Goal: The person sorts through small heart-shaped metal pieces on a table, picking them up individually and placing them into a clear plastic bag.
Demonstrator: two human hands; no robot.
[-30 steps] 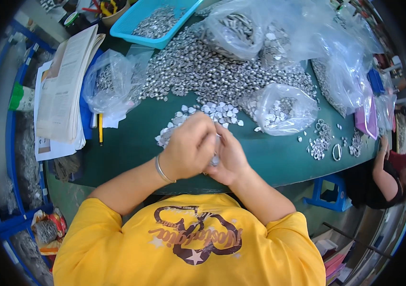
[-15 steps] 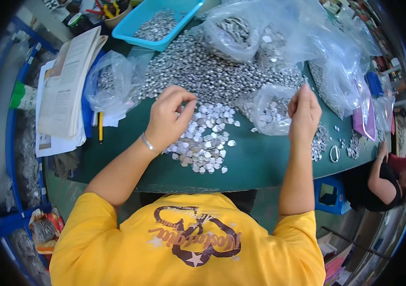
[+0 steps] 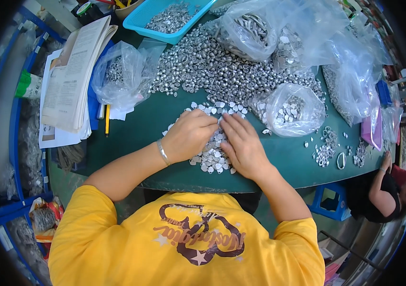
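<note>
A small pile of flat, silvery, heart-like metal pieces (image 3: 212, 160) lies on the green table in front of me. My left hand (image 3: 188, 137), with a silver bracelet on its wrist, is over the pile's left part, fingers curled together; what they hold, if anything, is hidden. Across from it, my right hand (image 3: 242, 144) lies over the pile's right side with fingers stretched out and nearly touching the left fingertips. Just beyond, to the right, stands an opened clear plastic bag (image 3: 303, 119) with similar flat pieces inside.
A wide heap of rounded silvery parts (image 3: 222, 71) spreads behind the pile. At the back are a blue basket (image 3: 167, 36) and a large plastic bag (image 3: 248, 35). Papers (image 3: 69, 90) and a yellow pencil (image 3: 107, 121) lie left. Rings (image 3: 340, 160) are right; another person (image 3: 384, 190) sits beyond.
My right hand has left the plastic bag's edge and come left onto the pile. My left hand has moved right and down over the pieces. The head view has shifted slightly.
</note>
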